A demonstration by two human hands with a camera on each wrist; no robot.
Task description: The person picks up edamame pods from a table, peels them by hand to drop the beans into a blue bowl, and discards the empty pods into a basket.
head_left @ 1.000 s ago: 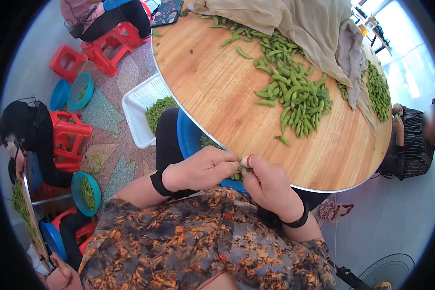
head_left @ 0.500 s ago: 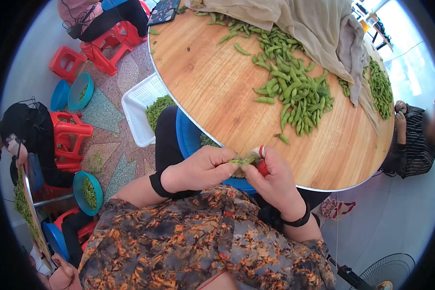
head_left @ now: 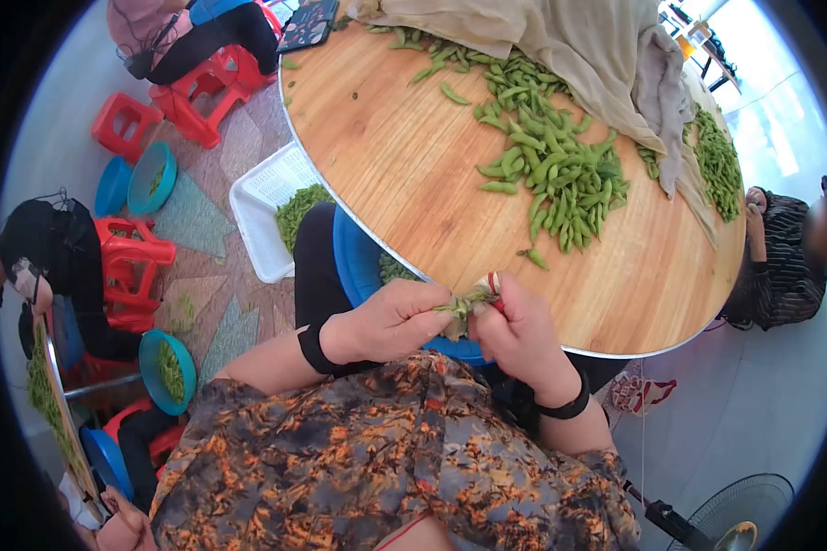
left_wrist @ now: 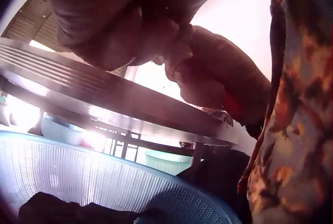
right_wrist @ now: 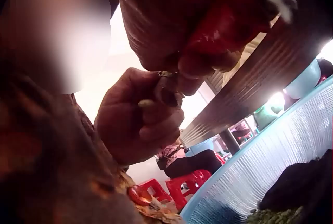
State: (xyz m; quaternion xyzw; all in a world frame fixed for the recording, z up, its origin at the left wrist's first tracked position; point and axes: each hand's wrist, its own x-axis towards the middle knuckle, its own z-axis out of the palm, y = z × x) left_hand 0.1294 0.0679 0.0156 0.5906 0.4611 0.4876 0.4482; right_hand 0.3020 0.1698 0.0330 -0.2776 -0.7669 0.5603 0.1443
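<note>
Close to the table's near edge, my left hand and right hand face each other, thumb tips almost together. A green soybean pod is pinched between them. White and red wrapping covers part of a right finger. In the right wrist view, the fingers of the left hand curl close under the right hand. The left wrist view shows both hands dark against the light. Below them is a blue mesh basket with shelled green beans, partly hidden by the table.
Loose soybean pods are heaped on the round wooden table, beside a beige cloth. To the left are a white crate of pods, teal basins, red stools and seated people. A fan stands lower right.
The hands have drawn slightly apart, the right one shifting right, and the green pod between the fingertips has come into view. The left hand keeps nearly the same place.
</note>
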